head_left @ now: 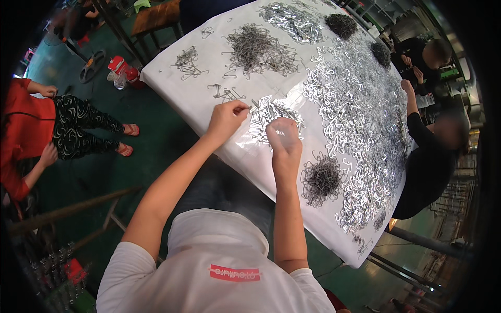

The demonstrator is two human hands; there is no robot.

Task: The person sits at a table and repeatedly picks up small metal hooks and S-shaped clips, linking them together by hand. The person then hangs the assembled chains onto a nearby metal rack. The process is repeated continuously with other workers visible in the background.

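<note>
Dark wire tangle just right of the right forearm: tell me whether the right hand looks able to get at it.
Probably yes: the right hand is close by, over the shiny metal pieces, and nothing seems to stand between it and the dark wire tangle.

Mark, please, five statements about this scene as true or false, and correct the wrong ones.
1. The left hand and the right hand are both at the small shiny pile. True.
2. The work surface is green. False: a white cover forms it.
3. A large spread of shiny hooks lies to the right of both hands. True.
4. Only shiny pieces are laid out. False: a dark wire tangle, among others, is there too.
5. A person at the picture's left wears a red top. True.
</note>
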